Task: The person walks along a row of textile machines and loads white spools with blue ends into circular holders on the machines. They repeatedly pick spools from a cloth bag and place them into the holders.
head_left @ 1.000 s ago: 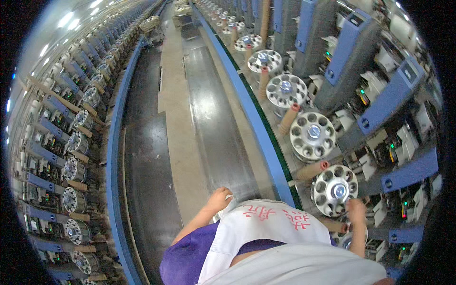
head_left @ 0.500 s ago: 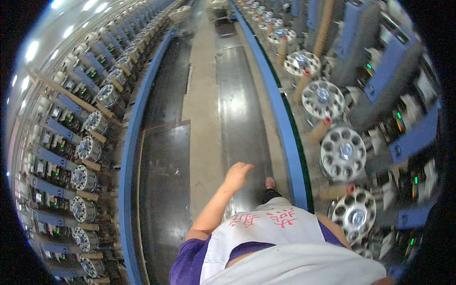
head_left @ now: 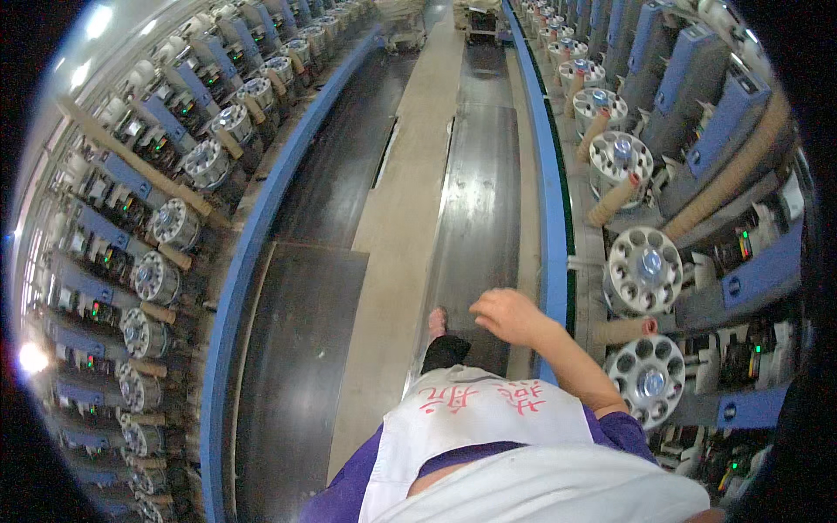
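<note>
My right hand swings forward at waist height over the dark floor strip, fingers loosely curled and holding nothing. It hangs just left of the blue rail of the right-hand winding machine and touches nothing. My left hand is out of view. Below are my white apron with red marks, purple sleeves and one foot stepping ahead.
Long rows of winding machines line both sides of the aisle. Silver perforated discs and brown cardboard tubes stick out on the right; similar discs sit on the left behind a blue rail. A beige floor strip runs toward a cart far ahead.
The view has turned to face straight down the aisle. My left hand swung forward, then dropped out of view, and my right hand now swings forward. My foot has stepped ahead.
</note>
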Demonstrator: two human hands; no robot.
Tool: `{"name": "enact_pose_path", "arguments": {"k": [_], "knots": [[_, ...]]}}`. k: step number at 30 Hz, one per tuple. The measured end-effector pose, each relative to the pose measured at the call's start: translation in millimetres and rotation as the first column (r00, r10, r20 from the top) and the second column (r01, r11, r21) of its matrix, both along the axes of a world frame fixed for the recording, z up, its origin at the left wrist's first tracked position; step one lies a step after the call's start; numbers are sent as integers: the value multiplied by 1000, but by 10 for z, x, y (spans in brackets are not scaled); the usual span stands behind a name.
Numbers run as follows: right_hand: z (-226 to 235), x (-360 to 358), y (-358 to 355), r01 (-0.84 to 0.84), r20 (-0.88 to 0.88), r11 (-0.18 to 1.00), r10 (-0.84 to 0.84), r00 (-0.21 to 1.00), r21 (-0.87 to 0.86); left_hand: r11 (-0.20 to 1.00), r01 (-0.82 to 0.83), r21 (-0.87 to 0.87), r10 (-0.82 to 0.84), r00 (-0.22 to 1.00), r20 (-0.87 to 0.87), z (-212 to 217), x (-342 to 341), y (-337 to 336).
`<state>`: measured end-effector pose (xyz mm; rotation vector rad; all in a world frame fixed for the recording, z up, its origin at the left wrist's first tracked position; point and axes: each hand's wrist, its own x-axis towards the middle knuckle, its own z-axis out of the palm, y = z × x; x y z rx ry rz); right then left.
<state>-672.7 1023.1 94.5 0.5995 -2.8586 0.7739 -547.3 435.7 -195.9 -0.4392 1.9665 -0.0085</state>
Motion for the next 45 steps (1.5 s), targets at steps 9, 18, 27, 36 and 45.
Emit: {"name": "enact_pose_path", "arguments": {"k": [9,18,27,36,45], "knots": [[-1327,-699,1539,620,768,774,-474,430,130,906,410,104,-299,796,-526,539,-4826,2668],[-2568,-284,2731,753,692,287,-659,-294,592,361,740,567,405,423,-811,1632,-8275,6729],[-2273,-3532,5507,766,716,561,-670,198,313,922,310,232,-236,924,-300,609,-8173,5994],[-540,-8184,6636,578,54,732,-602,797,-361,994,69,82,-60,993,-104,-80,-10040,6242],[-584,-8881,7688,911,455,410,-805,382,-38,677,657,332,-197,596,-779,831,-15200,10624]]}}
